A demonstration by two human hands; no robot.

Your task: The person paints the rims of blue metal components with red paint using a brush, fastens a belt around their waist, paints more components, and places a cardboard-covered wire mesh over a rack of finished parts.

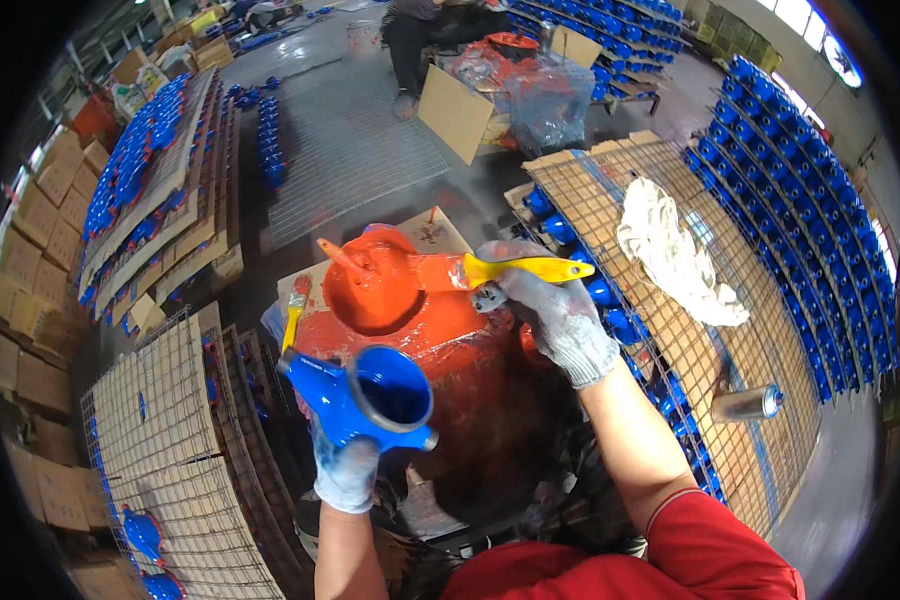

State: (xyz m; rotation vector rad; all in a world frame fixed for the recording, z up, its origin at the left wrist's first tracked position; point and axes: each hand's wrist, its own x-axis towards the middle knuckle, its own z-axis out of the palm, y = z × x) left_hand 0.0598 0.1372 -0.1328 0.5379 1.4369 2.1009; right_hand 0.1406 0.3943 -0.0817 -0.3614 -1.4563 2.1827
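My left hand (345, 472), in a stained white work glove, is closed around the lower part of a glossy blue hollow housing (332, 405). The housing has a wide round opening facing up and side stubs. My gloved right hand (550, 310) grips a paintbrush (480, 271) by its yellow handle. The brush points left, and its orange-coated head is over the right rim of a pot (338, 312) of orange-red paint. An orange-coated stick (338, 253) leans in the pot. Left of the pot lies a second yellow-handled brush (294, 312).
On my right, a wire mesh rack (590, 190) over cardboard carries a pile of off-white gloves (670, 250) and a spray can (747, 403). Stacked blue parts (800, 230) stand beyond; more racks (160, 410) and cartons (40, 280) line the left. Another person (410, 45) sits ahead.
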